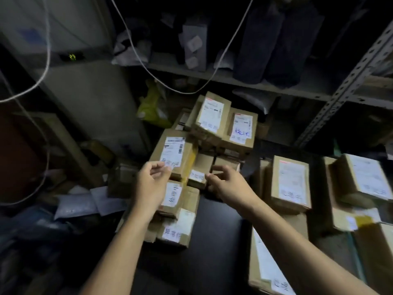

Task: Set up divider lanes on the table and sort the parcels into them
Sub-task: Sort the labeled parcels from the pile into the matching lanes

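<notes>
Fingers of the left hand (151, 179) curl loosely at the near edge of a labelled cardboard parcel (173, 153), holding nothing (it looks blurry). Right hand (225, 182) reaches, fingers bent, toward a small box (196, 174) on the dark table (217, 231).

Both hands reach over the dark counter (221, 231) toward a small box (198, 174). The left hand (152, 182), fingers loosely curled, touches a labelled box (173, 154) just left of it. The right hand (227, 184) hovers just right, fingers curled.
</notes>
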Demonstrator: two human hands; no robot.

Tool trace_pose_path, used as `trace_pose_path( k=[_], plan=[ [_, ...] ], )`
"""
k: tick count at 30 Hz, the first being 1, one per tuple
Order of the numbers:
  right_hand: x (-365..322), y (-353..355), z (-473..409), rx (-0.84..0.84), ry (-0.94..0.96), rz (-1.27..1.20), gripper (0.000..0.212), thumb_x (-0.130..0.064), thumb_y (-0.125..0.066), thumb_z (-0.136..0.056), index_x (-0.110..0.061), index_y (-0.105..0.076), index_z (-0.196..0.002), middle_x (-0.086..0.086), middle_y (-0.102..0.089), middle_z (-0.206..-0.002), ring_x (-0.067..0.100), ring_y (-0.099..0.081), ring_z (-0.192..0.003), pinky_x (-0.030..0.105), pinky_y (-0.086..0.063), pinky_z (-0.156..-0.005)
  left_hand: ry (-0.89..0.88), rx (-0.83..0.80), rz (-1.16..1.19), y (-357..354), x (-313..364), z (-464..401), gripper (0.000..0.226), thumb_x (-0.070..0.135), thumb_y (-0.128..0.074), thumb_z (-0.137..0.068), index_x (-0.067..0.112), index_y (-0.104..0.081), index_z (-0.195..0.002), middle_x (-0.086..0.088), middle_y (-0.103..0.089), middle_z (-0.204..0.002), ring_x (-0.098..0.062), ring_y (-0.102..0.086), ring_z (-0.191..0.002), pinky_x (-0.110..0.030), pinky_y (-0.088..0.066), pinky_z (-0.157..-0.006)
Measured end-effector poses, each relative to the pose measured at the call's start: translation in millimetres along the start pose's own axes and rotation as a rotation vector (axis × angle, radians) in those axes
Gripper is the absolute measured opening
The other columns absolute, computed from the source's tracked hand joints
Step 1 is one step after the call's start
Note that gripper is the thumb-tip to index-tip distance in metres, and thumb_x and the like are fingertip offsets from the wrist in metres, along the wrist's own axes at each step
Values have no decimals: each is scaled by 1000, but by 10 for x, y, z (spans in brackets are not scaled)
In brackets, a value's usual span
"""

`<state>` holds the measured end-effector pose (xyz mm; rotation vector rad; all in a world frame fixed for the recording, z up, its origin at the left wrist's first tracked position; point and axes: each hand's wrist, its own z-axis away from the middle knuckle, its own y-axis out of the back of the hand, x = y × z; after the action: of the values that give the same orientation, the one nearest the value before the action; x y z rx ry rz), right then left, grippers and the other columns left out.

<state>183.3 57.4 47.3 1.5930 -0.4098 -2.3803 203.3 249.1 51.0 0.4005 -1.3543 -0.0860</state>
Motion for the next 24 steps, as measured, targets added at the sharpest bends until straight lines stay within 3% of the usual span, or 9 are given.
trace_pose_path(
  k=[3, 5, 8, 10, 13, 18, 24],
  plan=[
    [157, -464, -280, -73, -133, 33, 49, -40, -60, -93, -18, -51, -135, 2, -69, -111, 17, -68, -92, 40, -57, -85, 98, 21, -188, 361, -442, -433, 33, 15, -63, -93, 6, -58, -124, -11, -62, -121, -26, -56, -119, -29, -44, -94],
    [301, -725, -402, -99, -204, 71, 51, -39, -61, -92, -16, -51, -136, 4, -67, -117, 23, -65, -105, 44, -53, -95, 188, -50, -305, 517, -716, -594, 49, 23, -62, -94, 8, -48, -138, -14, -54, -139, -28, -49, -129, -37, -41, -104],
    [461, -1036, -516, -126, -292, 53, 65, -41, -59, -93, -13, -38, -148, 10, -63, -129, 25, -62, -111, 42, -50, -98, 303, -184, -356, 592, -1046, -711, 62, 31, -61, -94, 11, -36, -148, -12, -46, -148, -28, -45, -134, -37, -37, -107],
    [521, -1191, -566, -134, -314, 37, 63, -41, -56, -95, -14, -38, -149, 6, -62, -130, 18, -58, -104, 39, -48, -96, 374, -251, -276, 591, -1211, -737, 59, 31, -62, -94, 11, -39, -146, -9, -51, -143, -25, -51, -128, -37, -42, -105],
    [542, -1342, -599, -155, -316, 11, 37, -34, -51, -97, -21, -57, -132, -5, -65, -114, 11, -54, -93, 36, -48, -88, 385, -285, -215, 576, -1342, -710, 35, 25, -60, -96, 14, -55, -128, 0, -64, -121, -15, -59, -106, -28, -46, -87],
    [570, -1415, -495, -101, -342, -78, 30, -24, -51, -97, -19, -57, -127, -3, -67, -120, 11, -61, -98, 31, -50, -82, 329, -277, -169, 576, -1387, -594, 25, 22, -60, -96, 16, -59, -120, 4, -65, -109, -6, -60, -91, -12, -43, -64],
    [555, -1312, -170, 29, -324, -261, 14, -30, -56, -99, -23, -54, -110, -5, -67, -108, 6, -64, -91, 25, -50, -72, 303, -273, -18, 648, -1401, -331, 24, 30, -64, -93, 28, -59, -117, 12, -69, -108, -4, -64, -101, -23, -51, -81]
  ],
)
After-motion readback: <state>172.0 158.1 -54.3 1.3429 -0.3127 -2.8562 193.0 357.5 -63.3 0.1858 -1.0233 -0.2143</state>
